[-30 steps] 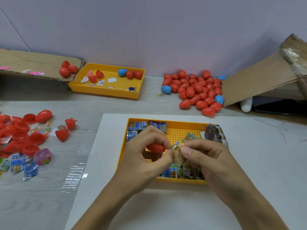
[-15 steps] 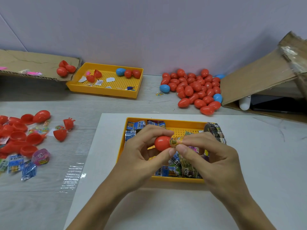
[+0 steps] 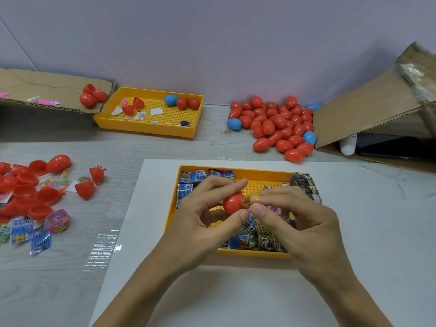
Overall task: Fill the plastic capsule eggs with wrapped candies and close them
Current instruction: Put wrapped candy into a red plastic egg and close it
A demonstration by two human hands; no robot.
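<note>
My left hand grips a red capsule egg half between thumb and fingers, its mouth turned right. Pinched in the fingertips of my right hand is a wrapped candy, one end of it inside the egg's mouth. Both hands hover over a near yellow tray holding several wrapped candies. Open red egg halves lie at the left. A heap of closed red and blue eggs lies at the back.
A second yellow tray with a few eggs and paper slips stands at the back left beside a cardboard flap. An open cardboard box stands at the right. Loose candy packets lie at the left edge. A white board lies under the near tray.
The egg half turned from facing down to facing right. My right hand brought the wrapped candy up to its mouth and pushed the end in.
</note>
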